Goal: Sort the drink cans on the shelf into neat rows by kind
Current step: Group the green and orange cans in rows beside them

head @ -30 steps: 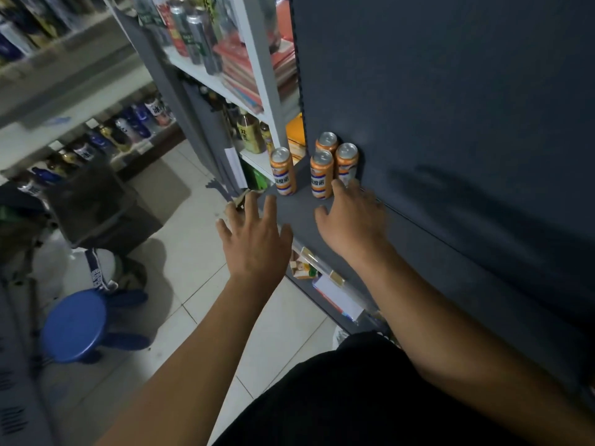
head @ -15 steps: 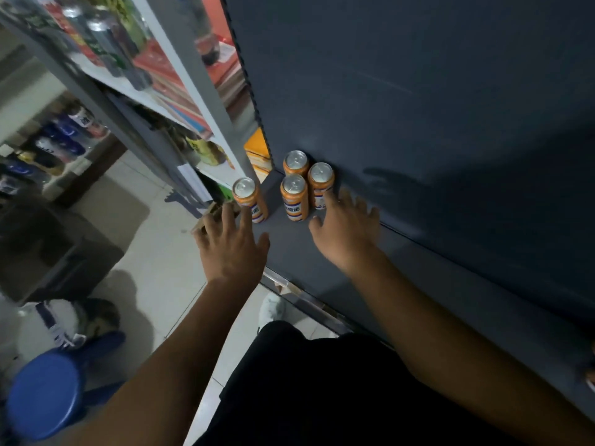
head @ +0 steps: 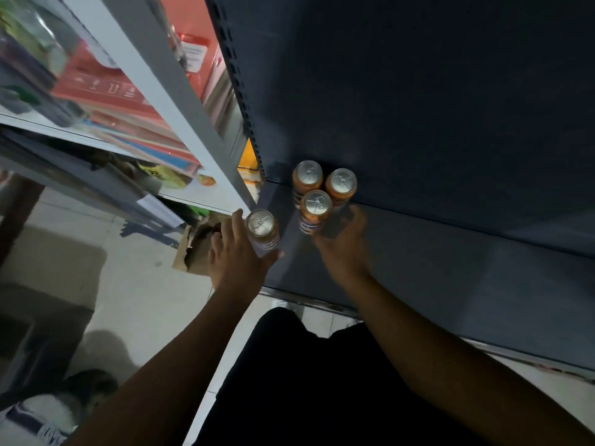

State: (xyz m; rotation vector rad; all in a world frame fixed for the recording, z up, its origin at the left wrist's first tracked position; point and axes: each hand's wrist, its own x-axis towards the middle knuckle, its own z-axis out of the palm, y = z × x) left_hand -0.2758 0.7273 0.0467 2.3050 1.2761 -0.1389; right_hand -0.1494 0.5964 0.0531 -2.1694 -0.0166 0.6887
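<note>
Hands apart over the dark grey shelf. Left hand cupped round the lone orange can at the near left edge, fingers on its left, thumb on its near right. Right hand against the front can of the three-can cluster; cannot tell if gripping or only touching. All cans upright. Lone can left of the cluster and nearer, so likely next: slide it right and far into line

place: shop, likely | evidence: metal shelving, stocked drink cans, boxed goods
</note>
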